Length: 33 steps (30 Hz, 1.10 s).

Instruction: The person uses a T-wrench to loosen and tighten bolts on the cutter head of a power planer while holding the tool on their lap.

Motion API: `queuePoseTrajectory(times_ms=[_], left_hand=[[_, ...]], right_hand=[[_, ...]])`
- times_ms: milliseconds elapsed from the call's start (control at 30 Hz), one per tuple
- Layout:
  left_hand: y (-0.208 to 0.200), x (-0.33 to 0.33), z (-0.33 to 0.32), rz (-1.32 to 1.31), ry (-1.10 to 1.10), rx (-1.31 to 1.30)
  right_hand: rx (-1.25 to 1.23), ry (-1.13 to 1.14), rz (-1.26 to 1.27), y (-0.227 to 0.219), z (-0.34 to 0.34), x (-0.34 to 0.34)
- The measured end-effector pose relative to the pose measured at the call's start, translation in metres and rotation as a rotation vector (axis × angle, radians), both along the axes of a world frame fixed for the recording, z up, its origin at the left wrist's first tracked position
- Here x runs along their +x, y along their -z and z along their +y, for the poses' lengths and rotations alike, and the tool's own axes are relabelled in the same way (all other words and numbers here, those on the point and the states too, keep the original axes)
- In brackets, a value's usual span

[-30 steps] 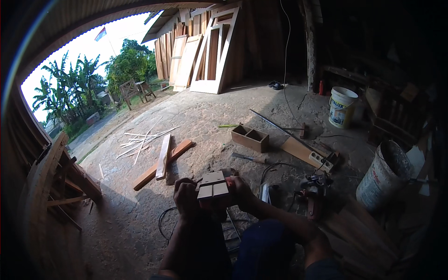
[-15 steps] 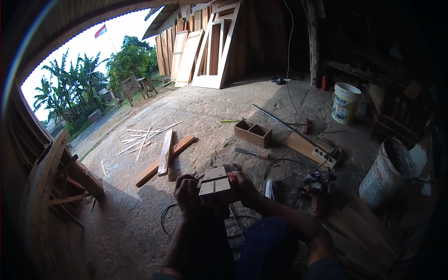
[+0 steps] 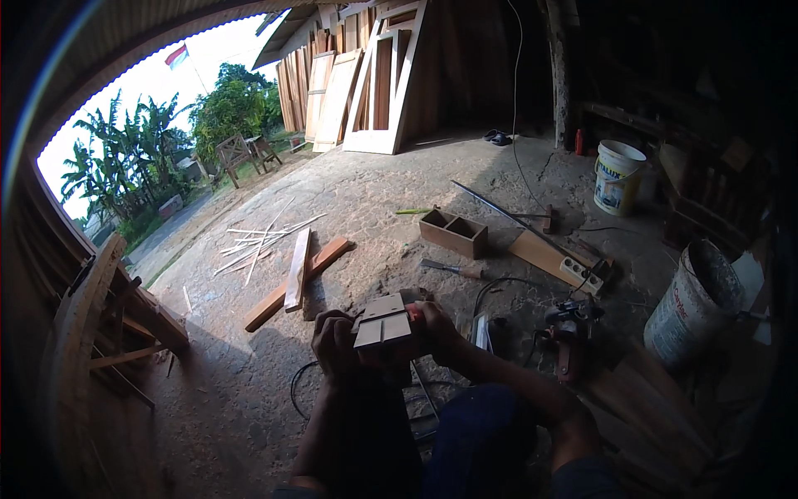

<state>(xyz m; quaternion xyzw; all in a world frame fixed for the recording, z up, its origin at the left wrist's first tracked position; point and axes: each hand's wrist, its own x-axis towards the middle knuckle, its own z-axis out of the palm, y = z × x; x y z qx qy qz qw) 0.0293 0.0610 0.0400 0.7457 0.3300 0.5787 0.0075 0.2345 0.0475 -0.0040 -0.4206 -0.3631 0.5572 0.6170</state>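
An electric hand planer (image 3: pixel 386 323) is held in front of my knees, with its flat, pale sole turned up. A slot crosses the sole, and a groove runs along its near half. My left hand (image 3: pixel 334 341) is closed around the planer's left side. On the other side, my right hand (image 3: pixel 438 331) grips the body, where a bit of red casing shows by the fingers. The underside of the tool is in shadow. Beyond it on the concrete lies a chisel (image 3: pixel 451 269), beside a two-compartment wooden box (image 3: pixel 453 234).
Two crossed boards (image 3: pixel 298 279) and thin wood strips (image 3: pixel 262 239) lie left of centre. To the right are a power strip (image 3: pixel 582 274) on a plank, a dark power tool (image 3: pixel 572 333), a white bucket (image 3: pixel 617 179) and a stained bucket (image 3: pixel 690 308). A wooden trestle (image 3: pixel 125 324) stands left.
The view has shifted very slightly. Both hands keep the same hold on the planer, which stays in nearly the same place.
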Motion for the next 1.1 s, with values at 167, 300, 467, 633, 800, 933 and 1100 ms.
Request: queuePoseTrajectory(times_ms=[167, 300, 467, 633, 800, 933, 1100], left_hand=[[-0.004, 0.004, -0.006, -0.017, -0.017, -0.016], [-0.001, 0.003, -0.005, -0.028, -0.038, -0.032], [-0.005, 0.006, -0.006, 0.022, -0.055, 0.022], [0.002, -0.009, -0.005, 0.060, -0.094, 0.065], [-0.007, 0.016, -0.003, 0.041, -0.030, 0.078], [0.000, -0.004, -0.005, 0.064, -0.087, 0.063], [0.011, 0.003, 0.004, -0.188, 0.058, -0.158]], right_hand=[[-0.047, 0.024, 0.062, 0.000, 0.001, 0.001], [-0.032, 0.001, 0.062, -0.004, 0.000, -0.001], [0.048, 0.001, 0.026, 0.011, 0.011, 0.003], [-0.080, -0.127, 0.228, 0.024, 0.024, -0.008], [0.271, -0.010, -0.349, 0.089, 0.060, 0.022], [-0.015, -0.150, 0.130, 0.046, 0.036, -0.002], [0.005, -0.191, 0.257, 0.036, 0.033, 0.002]])
